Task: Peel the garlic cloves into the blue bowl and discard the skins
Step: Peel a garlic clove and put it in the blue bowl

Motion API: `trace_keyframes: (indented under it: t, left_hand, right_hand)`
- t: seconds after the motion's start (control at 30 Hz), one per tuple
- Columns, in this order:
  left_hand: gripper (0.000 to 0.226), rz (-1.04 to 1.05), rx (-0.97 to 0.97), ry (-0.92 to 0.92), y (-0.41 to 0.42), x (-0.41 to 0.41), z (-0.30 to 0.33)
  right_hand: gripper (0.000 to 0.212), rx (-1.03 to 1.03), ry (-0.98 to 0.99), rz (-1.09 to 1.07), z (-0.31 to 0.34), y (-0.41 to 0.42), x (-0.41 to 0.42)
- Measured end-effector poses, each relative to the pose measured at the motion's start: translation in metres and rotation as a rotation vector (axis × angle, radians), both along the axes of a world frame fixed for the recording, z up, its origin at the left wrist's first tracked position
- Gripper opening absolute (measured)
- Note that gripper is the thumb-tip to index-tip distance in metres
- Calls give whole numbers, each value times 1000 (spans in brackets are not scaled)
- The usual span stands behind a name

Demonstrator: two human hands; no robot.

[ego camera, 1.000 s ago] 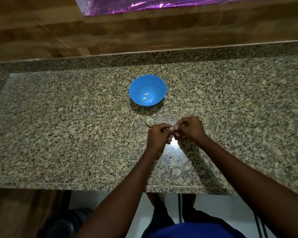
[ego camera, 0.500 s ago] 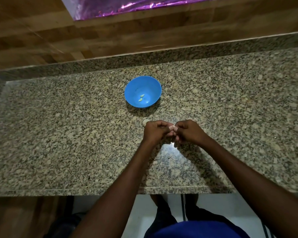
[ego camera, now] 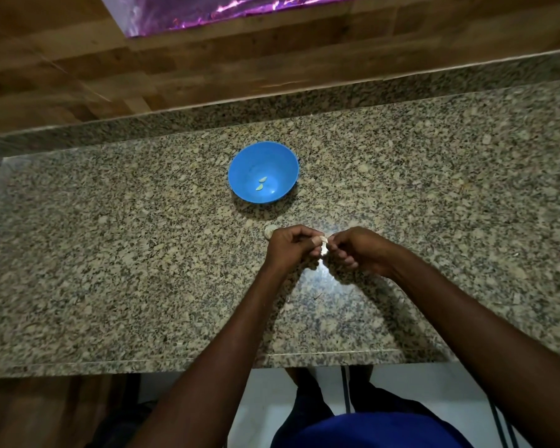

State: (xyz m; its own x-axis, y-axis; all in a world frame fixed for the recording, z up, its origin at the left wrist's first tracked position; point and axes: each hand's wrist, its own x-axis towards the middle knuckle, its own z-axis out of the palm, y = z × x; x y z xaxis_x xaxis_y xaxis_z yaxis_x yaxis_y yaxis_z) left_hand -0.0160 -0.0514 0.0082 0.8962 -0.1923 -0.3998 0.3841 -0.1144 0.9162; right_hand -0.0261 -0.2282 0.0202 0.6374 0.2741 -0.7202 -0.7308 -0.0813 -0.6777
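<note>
I am standing at a speckled granite counter (ego camera: 110,253) and looking down at my two bare hands, which are meeting just above its middle. Starting at the left, the stone is running out to its left edge, with wood-grain panelling (ego camera: 62,76) rising behind it. Moving toward the centre, a blue bowl (ego camera: 236,176) is sitting upright on the counter, a little beyond my hands and apart from them. Two peeled garlic cloves (ego camera: 261,184) are lying close together on its floor. Nearer to me, a garlic bulb (ego camera: 268,231) is resting on the stone, partly hidden behind my left knuckles and just beside them. My left hand (ego camera: 290,248) is curling its fingers inward and pinching one side of a small pale garlic clove (ego camera: 323,244), which is sitting between my two hands above the counter. My right hand (ego camera: 358,250) is coming in from the other side, its fingers also bent, and its fingertips are gripping the same clove, so both hands are clasping it at once. The clove is mostly covered by my fingers, so I cannot tell how much skin is on it. Farther right, the granite is stretching away toward the right edge. Along the top, a strip of shiny purple material (ego camera: 240,8) is showing above the wood.
</note>
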Motion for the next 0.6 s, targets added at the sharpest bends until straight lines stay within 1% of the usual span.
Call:
trace_keyframes:
  t: [0.07,0.13,0.2,0.27,0.33,0.37,0.5,0.6]
  left_hand:
    - [10,24,31,37,-1,1,-2]
    - [12,30,72,38,-1,0,-3]
    - [11,32,111,10,-2,-1,-4]
    - [11,46,158,-27,-3,-1,-6]
    - [9,57,169,-37,-3,-1,-7]
    - [8,65,158,-26,-3,0,-8]
    - [8,98,94,64,-3,1,-9]
    - [10,94,51,147,-2,3,-11]
  right_hand:
    - [26,-174,-132,19,6,0,-1]
    - [25,-246,-219,9,8,2,-2]
    - [26,-241,-250,-20,7,5,-3]
    - [24,-208,-240,-41,6,8,-3]
    - [32,-201,-244,-12,3,8,-3]
    - [33,-202,-244,1,2,8,-3]
    - [27,-196,-241,6,0,7,-5]
    - [32,-228,-278,48,3,8,-5]
